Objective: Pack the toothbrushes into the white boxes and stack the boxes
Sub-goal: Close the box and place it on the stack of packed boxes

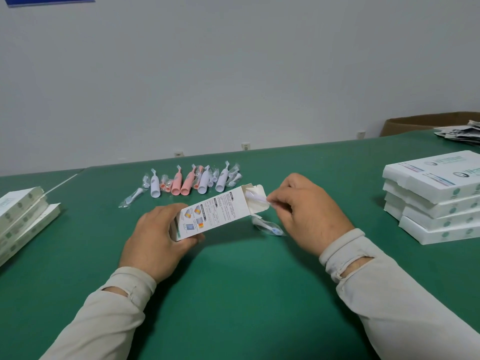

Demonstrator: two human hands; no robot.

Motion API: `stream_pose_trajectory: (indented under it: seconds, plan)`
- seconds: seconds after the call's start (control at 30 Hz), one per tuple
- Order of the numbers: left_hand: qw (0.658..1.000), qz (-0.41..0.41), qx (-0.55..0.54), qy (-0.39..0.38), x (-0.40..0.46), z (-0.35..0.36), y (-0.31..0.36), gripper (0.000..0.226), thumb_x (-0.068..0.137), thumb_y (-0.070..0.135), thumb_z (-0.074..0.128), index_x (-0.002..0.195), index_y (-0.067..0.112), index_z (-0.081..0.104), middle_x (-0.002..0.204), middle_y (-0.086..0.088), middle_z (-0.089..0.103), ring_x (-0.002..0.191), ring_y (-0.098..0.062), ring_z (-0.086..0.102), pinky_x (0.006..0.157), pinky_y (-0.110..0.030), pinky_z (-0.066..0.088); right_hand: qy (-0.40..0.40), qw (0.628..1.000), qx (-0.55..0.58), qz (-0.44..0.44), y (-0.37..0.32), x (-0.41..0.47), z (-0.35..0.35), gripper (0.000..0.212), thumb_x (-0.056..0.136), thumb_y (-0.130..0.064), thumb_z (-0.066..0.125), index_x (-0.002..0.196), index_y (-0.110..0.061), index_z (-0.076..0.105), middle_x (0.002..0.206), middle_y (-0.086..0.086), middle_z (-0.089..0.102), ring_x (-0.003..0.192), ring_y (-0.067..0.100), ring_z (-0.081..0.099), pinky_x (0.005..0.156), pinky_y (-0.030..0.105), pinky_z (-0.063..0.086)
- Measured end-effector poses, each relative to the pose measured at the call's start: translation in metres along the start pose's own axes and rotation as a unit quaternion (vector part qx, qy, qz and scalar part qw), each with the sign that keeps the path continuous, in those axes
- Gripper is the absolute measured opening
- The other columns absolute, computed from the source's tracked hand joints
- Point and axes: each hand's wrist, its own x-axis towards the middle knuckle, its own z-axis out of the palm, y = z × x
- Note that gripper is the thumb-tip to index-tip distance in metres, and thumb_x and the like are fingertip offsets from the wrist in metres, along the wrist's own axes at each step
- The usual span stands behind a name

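left hand grip holding white box tilted | right hand grip pinching wrapped brush head at open end

Both arms wear long, loose sleeves of pale beige, cream-toned fabric, softly creased along the forearms. Each sleeve ends in a snug ribbed cuff at the wrist, with a slit opening just behind it showing bare forearm. The left hand and right hand are bare, without gloves.
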Motion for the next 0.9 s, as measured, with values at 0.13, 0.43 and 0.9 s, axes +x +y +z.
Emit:
stream_pose_trajectory:
  seconds: [0.13,0.43,0.9]
  plan:
    - [1.0,0.001,-0.014,-0.005,0.0,0.003,-0.002,0.05,0.069,0.051,0.083,0.112,0.046,0.057,0.096,0.024,0.055,0.094,-0.014,0.052,0.08,-0.041,0.05,-0.006,1.0,-0.013,0.023,0.002,0.0,-0.001,0.02,0.098,-0.021,0.056,0.108,-0.023,0.073,0.1,-0.005,0.052,0.087,0.022,0.057,0.081,0.036,0.051]
    - [1.0,0.009,-0.012,-0.012,0.001,0.004,-0.003,0.048,0.07,0.048,0.083,0.109,0.05,0.054,0.098,0.022,0.057,0.095,-0.015,0.052,0.08,-0.04,0.048,0.051,0.998,0.033,0.031,0.004,0.0,0.002,0.014,0.095,-0.015,0.058,0.101,-0.018,0.071,0.098,-0.005,0.052,0.085,0.02,0.057,0.082,0.035,0.051]
    - [1.0,0.019,-0.01,-0.016,0.001,0.004,-0.003,0.05,0.07,0.05,0.083,0.108,0.053,0.05,0.098,0.027,0.053,0.095,-0.012,0.05,0.081,-0.038,0.048,0.162,0.972,0.156,0.071,-0.004,-0.001,0.014,0.011,0.088,-0.015,0.067,0.082,-0.024,0.068,0.084,-0.013,0.057,0.077,0.002,0.055,0.068,0.012,0.044]
